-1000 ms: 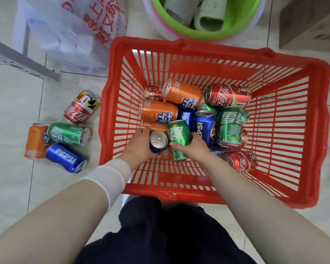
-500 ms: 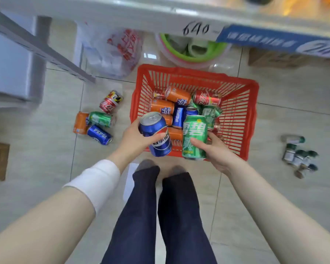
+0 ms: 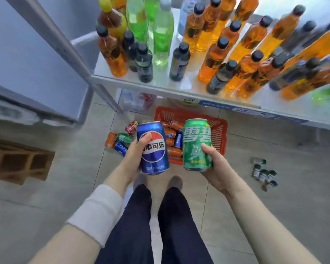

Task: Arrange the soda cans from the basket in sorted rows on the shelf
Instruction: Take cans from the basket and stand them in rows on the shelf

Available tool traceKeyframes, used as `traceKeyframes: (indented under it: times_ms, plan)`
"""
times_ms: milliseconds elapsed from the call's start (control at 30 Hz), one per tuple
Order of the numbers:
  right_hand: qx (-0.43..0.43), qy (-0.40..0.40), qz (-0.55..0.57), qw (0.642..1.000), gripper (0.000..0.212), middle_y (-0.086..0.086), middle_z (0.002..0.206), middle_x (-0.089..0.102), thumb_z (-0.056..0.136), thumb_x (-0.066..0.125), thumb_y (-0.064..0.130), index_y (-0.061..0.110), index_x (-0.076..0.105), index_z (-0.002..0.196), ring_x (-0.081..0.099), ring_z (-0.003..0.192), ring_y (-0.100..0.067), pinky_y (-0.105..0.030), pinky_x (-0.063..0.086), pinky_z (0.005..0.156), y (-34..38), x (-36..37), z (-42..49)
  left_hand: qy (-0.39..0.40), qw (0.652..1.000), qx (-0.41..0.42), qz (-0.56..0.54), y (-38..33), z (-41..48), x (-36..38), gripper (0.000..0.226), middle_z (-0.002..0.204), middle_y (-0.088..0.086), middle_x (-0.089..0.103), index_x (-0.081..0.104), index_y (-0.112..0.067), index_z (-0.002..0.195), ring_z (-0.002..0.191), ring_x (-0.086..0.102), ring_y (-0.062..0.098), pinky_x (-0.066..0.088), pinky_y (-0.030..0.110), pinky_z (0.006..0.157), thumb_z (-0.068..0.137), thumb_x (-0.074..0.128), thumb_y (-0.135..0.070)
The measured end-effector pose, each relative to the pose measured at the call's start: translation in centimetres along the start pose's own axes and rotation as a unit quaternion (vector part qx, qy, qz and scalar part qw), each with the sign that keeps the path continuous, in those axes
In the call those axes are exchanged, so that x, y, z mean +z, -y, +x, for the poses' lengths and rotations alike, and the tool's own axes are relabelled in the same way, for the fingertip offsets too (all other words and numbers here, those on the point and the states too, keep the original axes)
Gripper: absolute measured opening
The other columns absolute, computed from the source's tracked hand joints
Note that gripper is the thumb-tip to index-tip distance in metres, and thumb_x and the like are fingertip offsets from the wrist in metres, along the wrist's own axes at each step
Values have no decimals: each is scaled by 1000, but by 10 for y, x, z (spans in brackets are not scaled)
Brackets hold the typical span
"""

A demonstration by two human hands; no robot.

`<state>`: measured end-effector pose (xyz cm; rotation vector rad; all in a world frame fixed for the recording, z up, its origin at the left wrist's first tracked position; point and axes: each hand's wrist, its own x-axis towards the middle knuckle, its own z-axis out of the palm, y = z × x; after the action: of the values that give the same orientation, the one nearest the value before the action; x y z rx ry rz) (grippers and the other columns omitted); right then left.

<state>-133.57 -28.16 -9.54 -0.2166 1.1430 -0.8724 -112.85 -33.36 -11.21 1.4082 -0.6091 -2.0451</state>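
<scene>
A: What are the hands doing in the middle of the frame?

B: The left hand (image 3: 135, 155) is wrapped around a blue Pepsi can (image 3: 153, 148), thumb across the logo and the other fingers behind it. The right hand (image 3: 214, 166) grips a green Sprite can (image 3: 197, 145) from its right side, thumb on the front and palm under the base. Both cans are upright, side by side, close but not touching.

A: And the basket?

B: The red basket (image 3: 220, 134) sits on the tiled floor just behind the two cans, right of center, under the front edge of the shelf (image 3: 179, 90). Orange and blue cans lie inside it, partly hidden by the held ones.

A: Anything on the floor beside it?

B: To the left of the basket, four cans lie on their sides: a red cola can (image 3: 131, 127), an orange can (image 3: 111, 140), a green can (image 3: 124, 138) and a blue Pepsi can on the floor (image 3: 120, 148). At the right, a cluster of small bottles (image 3: 263, 172) lies well apart from the basket.

A: What fills the shelf?

B: Across the upper right, orange drink bottles (image 3: 213, 60) with dark caps, dark bottles (image 3: 144, 63) and pale green bottles (image 3: 163, 35) stand upright.
</scene>
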Motion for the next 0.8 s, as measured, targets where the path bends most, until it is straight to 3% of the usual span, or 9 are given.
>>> traceKeyframes:
  times_ms: [100,167,267,433,500,567,633,733,800]
  plan:
    - [-39,-20,-6,999,56,-6,113,68,76,56,31,14,49,129,67,96,-19,-33,55,74,14,44,-25,3,999,38,-12,-38,-32,0,37,71,-1,73,61,-16,95,62,69,12,57,27,56,65,68,-36]
    - [-67,-21,-3,998,66,-4,106,71,75,64,41,13,47,132,69,91,-17,-31,55,70,23,74,-40,15,998,61,-9,-65,-51,-1,57,73,-1,73,62,-16,97,64,69,13,57,27,57,52,68,-51]
    - [-127,-12,-12,992,95,-3,98,72,44,83,60,14,53,121,69,85,-16,-27,55,64,41,115,-58,35,993,111,2,-108,-75,-5,76,76,0,73,62,-16,98,67,69,15,58,29,60,38,79,-58]
    - [-199,28,-37,979,99,-4,98,70,38,86,57,14,52,121,69,81,-14,-25,53,59,73,168,-79,69,980,187,11,-166,-105,-11,54,74,-1,73,62,-15,97,65,68,13,57,27,60,58,65,-51]
    - [-225,31,-59,972,103,-9,110,66,45,84,57,13,46,130,68,88,-18,-26,54,62,87,184,-85,87,976,200,15,-186,-115,-10,35,72,-3,73,61,-16,96,63,68,10,56,24,57,74,66,-43]
    - [-254,27,-92,962,105,-13,120,62,50,83,57,13,41,135,66,99,-23,-31,54,69,102,197,-91,103,973,208,13,-204,-121,-6,32,69,-4,72,60,-17,95,62,67,8,56,22,56,76,55,-41]
    - [-266,17,-119,956,104,-13,122,61,48,82,59,16,41,134,65,103,-27,-39,55,75,117,206,-95,105,969,223,14,-221,-127,-2,40,72,-4,72,61,-17,97,66,68,11,57,23,58,72,54,-47]
    - [-296,1,-156,942,101,-10,123,61,48,79,64,21,43,132,61,109,-29,-51,50,90,140,217,-100,107,962,249,36,-244,-129,5,84,85,1,73,60,-15,109,74,69,16,57,28,61,45,75,-68]
    - [-318,2,-169,933,95,-10,120,62,51,78,63,19,45,129,64,105,-25,-42,53,86,157,225,-104,100,959,262,52,-259,-131,12,101,90,4,72,58,-15,113,78,70,18,56,30,62,32,79,-71]
